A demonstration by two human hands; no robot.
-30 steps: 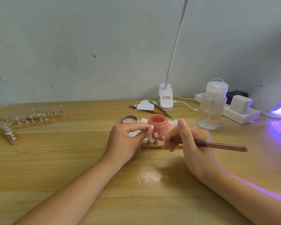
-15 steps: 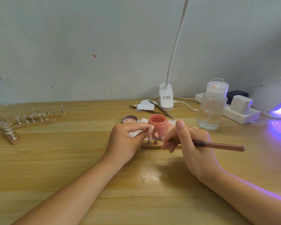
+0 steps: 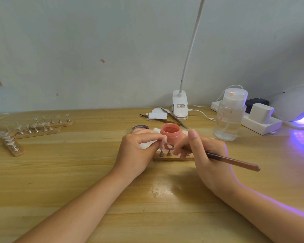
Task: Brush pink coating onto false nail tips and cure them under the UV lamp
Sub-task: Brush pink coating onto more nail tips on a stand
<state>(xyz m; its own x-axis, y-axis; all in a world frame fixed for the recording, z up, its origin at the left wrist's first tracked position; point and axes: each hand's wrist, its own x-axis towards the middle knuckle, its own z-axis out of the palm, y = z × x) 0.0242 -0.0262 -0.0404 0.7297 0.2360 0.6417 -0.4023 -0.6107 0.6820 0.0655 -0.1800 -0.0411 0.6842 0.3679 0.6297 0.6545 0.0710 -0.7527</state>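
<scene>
On the light wooden desk point(image 3: 77, 172), the glowing white UV lamp point(image 3: 295, 106) sits far right. The left hand point(image 3: 139, 151) pinches a pale false nail tip point(image 3: 164, 139) in its fingers; the right hand point(image 3: 205, 155) grips a slim brown brush point(image 3: 233, 162) beside the open pink jar point(image 3: 170, 133).

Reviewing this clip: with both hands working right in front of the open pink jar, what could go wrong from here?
1. The open pink jar stands just behind the left hand and right hand; a knuckle could tip it.
2. The brush handle sticks out sideways and may wobble, smearing coating off the nail tip onto fingers.
3. The wooden holder strip lies loose under the hands and could shift, toppling its stands.
</scene>
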